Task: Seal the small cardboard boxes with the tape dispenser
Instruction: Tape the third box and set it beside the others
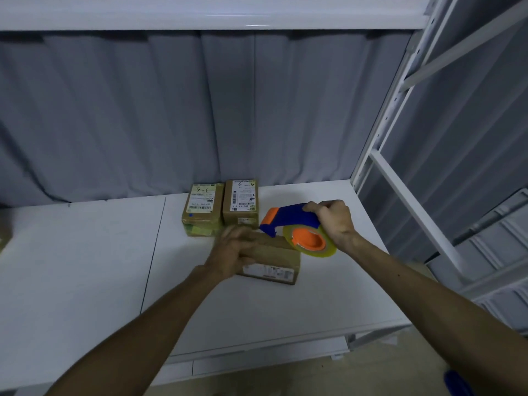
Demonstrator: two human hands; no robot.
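Observation:
A small cardboard box (pixel 274 264) lies on the white table (pixel 85 267) in front of me, a label on its near side. My left hand (pixel 231 252) rests on its top with the fingers laid over it. My right hand (pixel 333 221) grips the blue handle of the tape dispenser (pixel 294 221), which carries an orange hub and a yellowish tape roll. The dispenser's orange and blue front end touches the far right edge of the box. Two more small boxes stand behind, one marked 3-3 (pixel 203 208) and one marked 4-3 (pixel 241 202).
A grey curtain (pixel 171 115) hangs behind the table. White metal shelf posts (pixel 383 132) rise at the right, and a white shelf board (pixel 200 12) runs overhead. The table's front edge is near my elbows.

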